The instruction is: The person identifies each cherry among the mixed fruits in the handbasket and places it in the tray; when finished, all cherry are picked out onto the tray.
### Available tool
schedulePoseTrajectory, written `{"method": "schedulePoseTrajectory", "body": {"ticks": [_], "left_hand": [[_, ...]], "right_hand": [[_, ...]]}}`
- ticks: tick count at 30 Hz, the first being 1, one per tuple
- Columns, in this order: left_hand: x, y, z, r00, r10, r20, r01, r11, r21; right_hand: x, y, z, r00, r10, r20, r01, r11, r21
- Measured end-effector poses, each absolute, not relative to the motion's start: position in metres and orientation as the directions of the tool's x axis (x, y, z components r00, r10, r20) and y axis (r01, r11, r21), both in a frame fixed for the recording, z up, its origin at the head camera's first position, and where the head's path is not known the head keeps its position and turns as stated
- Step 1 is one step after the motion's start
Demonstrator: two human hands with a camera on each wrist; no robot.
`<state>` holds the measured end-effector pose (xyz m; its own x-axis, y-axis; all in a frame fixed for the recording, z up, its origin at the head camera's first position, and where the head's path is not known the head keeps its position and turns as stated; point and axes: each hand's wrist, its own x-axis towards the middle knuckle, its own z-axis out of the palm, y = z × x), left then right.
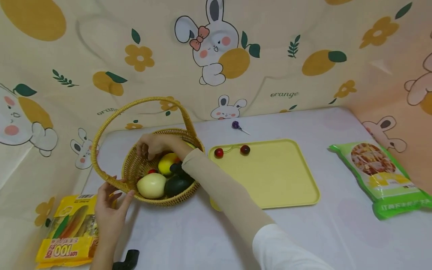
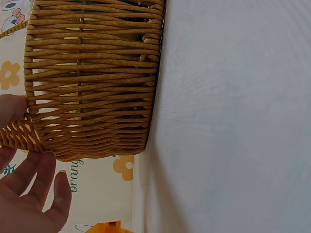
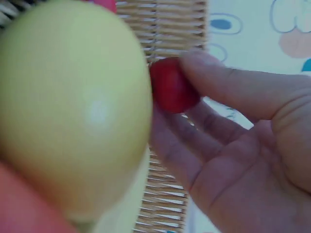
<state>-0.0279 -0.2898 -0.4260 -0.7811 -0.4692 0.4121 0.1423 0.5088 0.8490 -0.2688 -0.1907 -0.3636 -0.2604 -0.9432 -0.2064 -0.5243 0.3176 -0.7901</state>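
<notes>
A wicker basket point(image 1: 135, 165) with a tall arched handle stands at the left of the table. My left hand point(image 1: 113, 206) grips its near left rim by the handle's foot, thumb and fingers on either side. Reaching into the basket, my right hand point(image 1: 153, 145) pinches a small red cherry point(image 3: 172, 85) between thumb and fingers, best seen in the right wrist view. Beside it lies a large pale yellow-green fruit point(image 1: 152, 185). The basket also holds a yellow fruit point(image 1: 166, 164) and a dark green fruit point(image 1: 177, 185); the right forearm hides part of the contents.
Right of the basket lies a yellow tray point(image 1: 270, 176) with two joined cherries point(image 1: 245, 150) on it. Behind it is a purple lollipop point(image 1: 235, 125). A green food bag point(image 1: 381, 176) lies far right, a yellow package point(image 1: 69, 232) at front left, a black object point(image 1: 129, 258) near it.
</notes>
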Motion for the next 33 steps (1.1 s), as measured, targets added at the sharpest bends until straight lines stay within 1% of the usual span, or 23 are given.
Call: {"method": "schedulePoseTrajectory", "body": {"ticks": [3,5,8,10,11,12,14,17,22,25,27,28,30,33], "left_hand": [[-0.029,-0.291,-0.425,-0.774,-0.478,0.416,0.137,0.514,0.847],[-0.029,-0.291,-0.425,-0.77,-0.483,0.417,0.141,0.509,0.849],[-0.03,-0.29,-0.428,-0.77,-0.482,0.418,0.14,0.512,0.848],[-0.031,-0.288,-0.43,-0.773,-0.476,0.419,0.15,0.504,0.85],[-0.031,-0.288,-0.431,-0.774,-0.474,0.42,0.151,0.506,0.849],[-0.031,-0.288,-0.432,-0.772,-0.476,0.42,0.147,0.51,0.848],[-0.031,-0.288,-0.432,-0.768,-0.484,0.42,0.146,0.505,0.851],[-0.029,-0.288,-0.431,-0.768,-0.486,0.418,0.138,0.511,0.848],[-0.027,-0.288,-0.428,-0.781,-0.471,0.41,0.142,0.506,0.851],[-0.028,-0.289,-0.426,-0.779,-0.477,0.406,0.133,0.506,0.852],[-0.028,-0.289,-0.425,-0.778,-0.481,0.404,0.122,0.515,0.848],[-0.028,-0.289,-0.425,-0.778,-0.482,0.402,0.119,0.515,0.849],[-0.029,-0.289,-0.425,-0.777,-0.486,0.4,0.111,0.52,0.847],[-0.029,-0.289,-0.426,-0.775,-0.491,0.398,0.102,0.524,0.846]], "right_hand": [[-0.27,-0.185,-0.356,-0.236,-0.963,-0.133,-0.536,0.243,-0.809],[-0.268,-0.175,-0.346,-0.21,-0.974,-0.084,-0.57,0.191,-0.799],[-0.263,-0.146,-0.33,-0.167,-0.985,0.045,-0.618,0.069,-0.783],[-0.259,-0.118,-0.319,-0.166,-0.976,0.139,-0.646,0.001,-0.763],[-0.257,-0.102,-0.315,-0.18,-0.966,0.186,-0.646,-0.027,-0.763],[-0.256,-0.087,-0.312,-0.199,-0.955,0.22,-0.636,-0.045,-0.77],[-0.254,-0.054,-0.309,-0.262,-0.93,0.258,-0.622,-0.041,-0.782],[-0.254,-0.004,-0.313,-0.369,-0.894,0.255,-0.588,0.012,-0.809],[-0.261,0.076,-0.336,-0.547,-0.812,0.202,-0.563,0.178,-0.807],[-0.267,0.117,-0.354,-0.675,-0.72,0.164,-0.513,0.297,-0.806],[-0.269,0.14,-0.366,-0.744,-0.653,0.141,-0.473,0.365,-0.802],[-0.269,0.149,-0.372,-0.768,-0.627,0.128,-0.451,0.389,-0.803],[-0.269,0.166,-0.383,-0.793,-0.602,0.09,-0.412,0.422,-0.807],[-0.267,0.18,-0.394,-0.797,-0.603,0.025,-0.376,0.464,-0.802]]}}
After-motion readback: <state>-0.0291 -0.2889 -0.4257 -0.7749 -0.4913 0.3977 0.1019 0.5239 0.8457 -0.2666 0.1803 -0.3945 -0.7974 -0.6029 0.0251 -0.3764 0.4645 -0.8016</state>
